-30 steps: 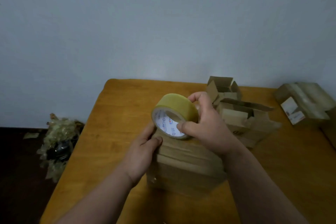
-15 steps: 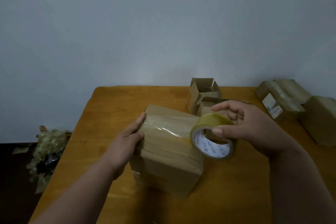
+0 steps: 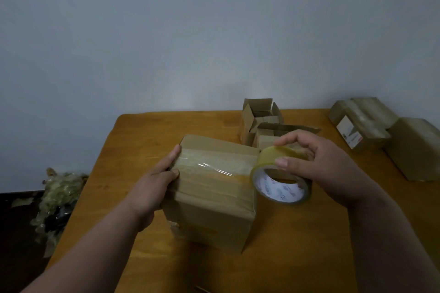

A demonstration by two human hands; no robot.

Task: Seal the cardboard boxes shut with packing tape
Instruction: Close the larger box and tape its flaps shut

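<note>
Now, from the head camera, the box point(image 3: 214, 188) is sitting mid-table point(image 3: 147, 131) right in front of the person, and everything is reading off that box. The left hand point(image 3: 154, 181) is pressing on the box's left edge, fingers laid nearly straight on the top and thumb on the near side, pinning the tape's start. The right hand point(image 3: 316, 164) is holding the tape roll point(image 3: 279, 173) just off the box's right edge, thumb and fingers curled around its rim. A clear strip point(image 3: 214, 162) is running left to right across the box top, and that line is the one that matters: the roll is lying at its right end, nearer the right hand, so the next pull looks like going down the box's right side. Beyond the box, open boxes point(image 3: 262, 121) are waiting; further right, taped boxes point(image 3: 362, 123) are lying. Compared with half a second ago, little is changing: the roll is sitting almost where it was at that right edge, the left hand staying planted.
</note>
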